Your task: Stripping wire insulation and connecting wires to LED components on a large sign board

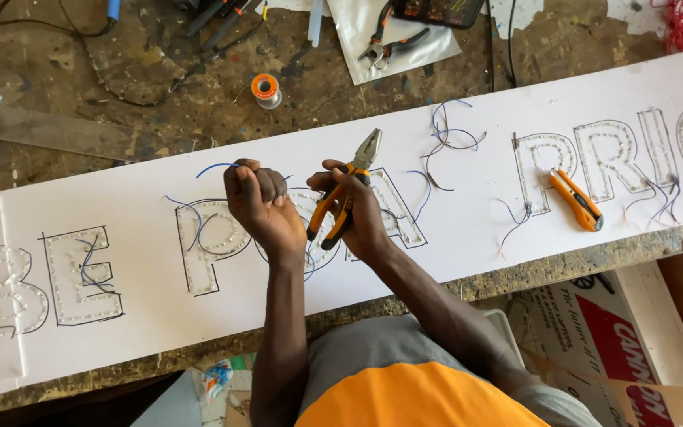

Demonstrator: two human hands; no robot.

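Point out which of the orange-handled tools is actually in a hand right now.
The combination pliers, gripped in the right hand with the steel nose pointing up. The orange utility knife lies untouched on the white board further right.

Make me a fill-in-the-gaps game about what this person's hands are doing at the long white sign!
1. The right hand holds pliers with ____ handles.
2. The left hand pinches a thin ____ wire.
3. Both hands are above a long ____ sign board with outlined letters.
4. To the right, an orange utility knife lies ____ the board.

Missing words: orange; blue; white; on
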